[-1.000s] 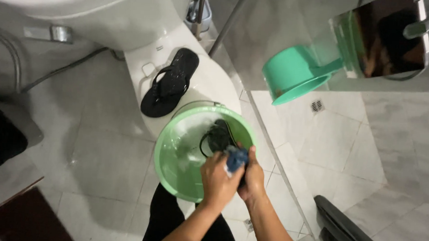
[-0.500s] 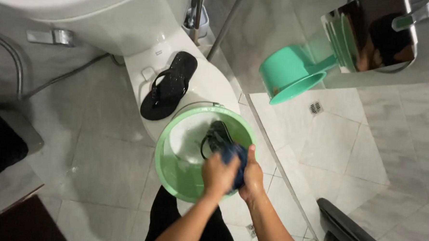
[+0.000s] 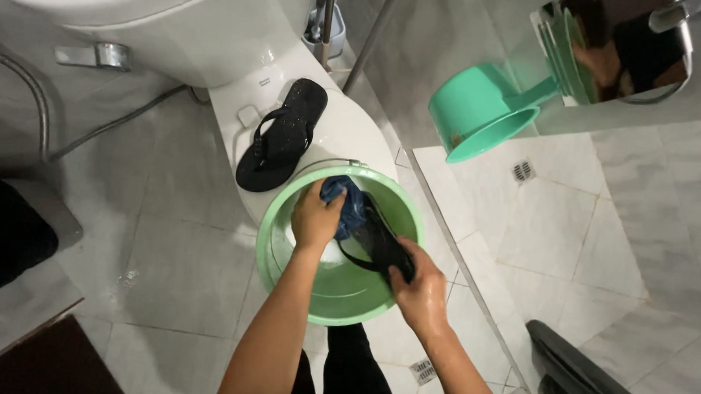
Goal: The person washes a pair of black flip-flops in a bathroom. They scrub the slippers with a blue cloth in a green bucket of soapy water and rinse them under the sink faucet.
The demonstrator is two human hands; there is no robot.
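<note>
A round, pale green plastic basin (image 3: 285, 253) rests on the front of the closed lid of a white ceramic toilet (image 3: 215, 41), with a little water in its bottom. Inside the basin, the left hand (image 3: 315, 217) is closed over a crumpled blue cloth (image 3: 347, 205) and presses it against the toe end of a black rubber flip-flop sandal (image 3: 376, 241). The right hand (image 3: 419, 291) grips the heel end of that sandal at the basin's near rim, fingers wrapped around the sole, so the sandal lies tilted across the right half of the basin with its strap facing up. Both forearms reach in from the near side of the basin.

Just beyond the basin, a second black flip-flop sandal (image 3: 282, 135) lies flat on the toilet lid, strap up and speckled with droplets. To the right of the basin and farther back, a mint green plastic water dipper with a long handle (image 3: 484, 112) sits tipped on its side on the pale tiled floor (image 3: 570, 222). A small metal floor drain (image 3: 523, 171) lies just below the dipper. A shiny chrome fixture (image 3: 625, 47) shows above the dipper, reflecting green. Left of the basin, a grey hose (image 3: 117, 124) runs along the tiles toward the toilet.
</note>
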